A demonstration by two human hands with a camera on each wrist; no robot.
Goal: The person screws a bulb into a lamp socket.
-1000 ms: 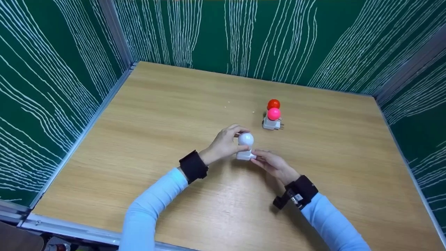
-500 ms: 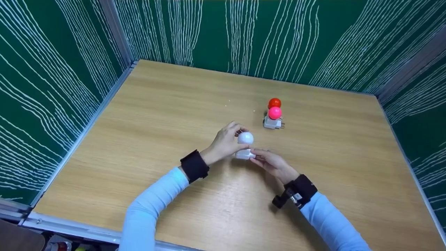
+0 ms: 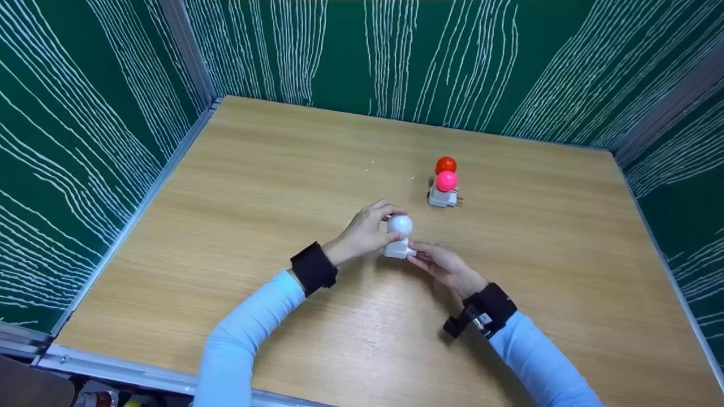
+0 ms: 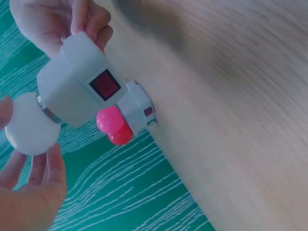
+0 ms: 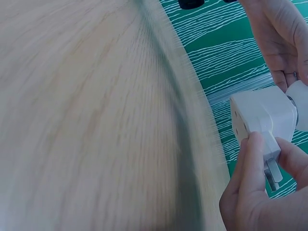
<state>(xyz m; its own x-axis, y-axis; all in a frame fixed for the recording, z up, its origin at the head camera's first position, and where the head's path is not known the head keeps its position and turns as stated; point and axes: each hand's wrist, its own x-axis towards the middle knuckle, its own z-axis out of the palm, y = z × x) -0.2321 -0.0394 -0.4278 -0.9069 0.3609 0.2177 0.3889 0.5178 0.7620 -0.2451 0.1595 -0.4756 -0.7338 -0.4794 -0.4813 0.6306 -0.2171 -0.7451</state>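
Note:
My left hand (image 3: pixel 365 229) grips a white round light bulb (image 3: pixel 400 225), with fingers and thumb on opposite sides of the globe. Below the globe is a white plug adapter (image 3: pixel 397 250), and its metal collar meets the bulb (image 4: pixel 31 126) in the left wrist view. A dark red switch (image 4: pixel 105 84) shows on one face of the adapter. My right hand (image 3: pixel 447 268) pinches the adapter's plug end. In the right wrist view, metal prongs (image 5: pixel 273 174) stick out past the fingers of the right hand (image 5: pixel 257 192). The adapter appears held just above the table.
Farther back stands a second white adapter (image 3: pixel 441 198) with prongs facing right. It carries a pink bulb (image 3: pixel 447 181) and a red bulb (image 3: pixel 446 164). Small white specks lie on the wooden table (image 3: pixel 283 169). Green walls (image 3: pixel 345 56) with white lines enclose its back and sides.
Both hands keep their hold on the bulb and adapter, with only slight finger shifts on the globe. The second adapter stays in place.

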